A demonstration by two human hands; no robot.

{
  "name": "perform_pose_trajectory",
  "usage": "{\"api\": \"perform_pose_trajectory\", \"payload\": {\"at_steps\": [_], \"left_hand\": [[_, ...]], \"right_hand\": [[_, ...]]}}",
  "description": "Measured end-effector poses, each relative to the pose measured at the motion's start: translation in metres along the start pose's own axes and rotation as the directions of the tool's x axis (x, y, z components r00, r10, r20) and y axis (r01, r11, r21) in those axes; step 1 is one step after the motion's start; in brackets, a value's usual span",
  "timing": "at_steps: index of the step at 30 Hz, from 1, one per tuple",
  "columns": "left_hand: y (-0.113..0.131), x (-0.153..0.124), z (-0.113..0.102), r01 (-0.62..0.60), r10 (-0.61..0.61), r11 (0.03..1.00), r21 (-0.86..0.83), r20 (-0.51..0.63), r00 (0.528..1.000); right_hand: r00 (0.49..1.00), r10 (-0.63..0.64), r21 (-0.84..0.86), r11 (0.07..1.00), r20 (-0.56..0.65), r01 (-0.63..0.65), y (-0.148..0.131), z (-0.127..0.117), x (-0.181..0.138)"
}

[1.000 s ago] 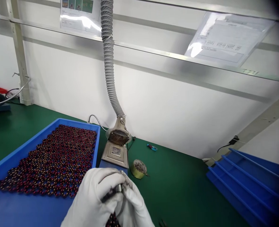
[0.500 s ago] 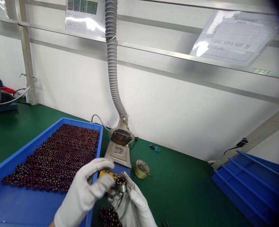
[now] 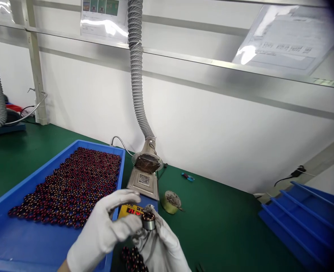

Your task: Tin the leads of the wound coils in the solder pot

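My right hand (image 3: 169, 240), in a white glove with grey-stained fingers, grips a small wound stator (image 3: 149, 223). The part is round, with a silver metal side and copper-coloured windings showing on top. To its left is my left hand (image 3: 103, 226), also in a white glove; its fingers and thumb are apart, with the thumb side close to the stator. Whether they touch I cannot tell. Below the hands, a cluster of dark wound cores (image 3: 134, 258) lies on the green bench, partly hidden by the right glove.
A blue tray (image 3: 42, 241) on the left holds rows of wound cores. Behind the hands stands a yellow-fronted device (image 3: 124, 211) with red digits, under a fume hose (image 3: 137, 75). A round tin (image 3: 171, 203), small cutters (image 3: 187, 176) and blue stacked trays (image 3: 300, 223) are to the right.
The whole view has shifted slightly, and the red digits now show beside my left hand. My left thumb has moved a little closer to the stator, which stays in my right hand.
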State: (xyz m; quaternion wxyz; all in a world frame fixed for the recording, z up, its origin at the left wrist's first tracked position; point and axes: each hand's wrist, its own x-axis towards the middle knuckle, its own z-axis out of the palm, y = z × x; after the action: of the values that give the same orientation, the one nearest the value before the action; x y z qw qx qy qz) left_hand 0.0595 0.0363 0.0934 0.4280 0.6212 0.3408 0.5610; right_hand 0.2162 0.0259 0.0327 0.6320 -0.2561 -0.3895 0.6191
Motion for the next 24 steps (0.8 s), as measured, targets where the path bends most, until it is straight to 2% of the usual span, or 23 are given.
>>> {"api": "perform_pose_trajectory", "payload": {"at_steps": [2, 5, 8, 11, 13, 14, 16, 18, 22, 24], "left_hand": [[0.004, 0.001, 0.003, 0.037, -0.039, 0.999, 0.014, 0.115, 0.993], [0.000, -0.001, 0.010, 0.025, -0.006, 0.992, -0.127, 0.150, 0.989], [-0.008, -0.003, 0.011, -0.008, 0.025, 0.981, -0.195, 0.082, 0.996], [-0.009, -0.005, 0.006, -0.034, 0.013, 0.963, -0.269, -0.082, 0.997], [-0.005, -0.005, 0.002, -0.014, -0.014, 0.972, -0.234, -0.119, 0.993], [-0.002, -0.004, 0.001, 0.030, -0.044, 0.981, -0.190, -0.070, 0.997], [0.004, -0.003, 0.001, 0.153, -0.144, 0.984, -0.095, 0.101, 0.984], [0.007, -0.002, 0.004, 0.194, -0.176, 0.978, -0.072, 0.206, 0.963], [0.002, -0.003, 0.009, 0.034, -0.005, 0.983, -0.183, 0.158, 0.987], [-0.002, -0.004, 0.006, 0.012, 0.014, 0.960, -0.280, 0.094, 0.995]], "right_hand": [[1.000, -0.012, -0.002, 1.000, -0.008, 0.012, 0.003, -0.001, 0.001], [1.000, 0.018, -0.013, 1.000, 0.005, -0.018, 0.006, -0.003, 0.010], [0.999, 0.040, -0.029, 0.999, 0.012, -0.040, 0.005, -0.005, 0.017], [0.999, 0.036, -0.050, 0.998, 0.004, -0.036, 0.000, -0.006, 0.013], [0.999, 0.038, -0.071, 0.997, -0.005, -0.038, -0.006, -0.005, 0.008], [0.999, 0.037, -0.081, 0.996, -0.011, -0.038, -0.008, -0.004, 0.005], [0.999, 0.035, -0.098, 0.995, -0.027, -0.037, -0.011, 0.000, 0.002], [0.999, 0.038, -0.114, 0.993, -0.035, -0.042, -0.011, 0.003, 0.002], [0.997, 0.073, -0.144, 0.987, -0.026, -0.076, -0.007, 0.003, 0.010], [0.997, 0.077, -0.180, 0.981, -0.014, -0.078, -0.005, 0.000, 0.015]]}}
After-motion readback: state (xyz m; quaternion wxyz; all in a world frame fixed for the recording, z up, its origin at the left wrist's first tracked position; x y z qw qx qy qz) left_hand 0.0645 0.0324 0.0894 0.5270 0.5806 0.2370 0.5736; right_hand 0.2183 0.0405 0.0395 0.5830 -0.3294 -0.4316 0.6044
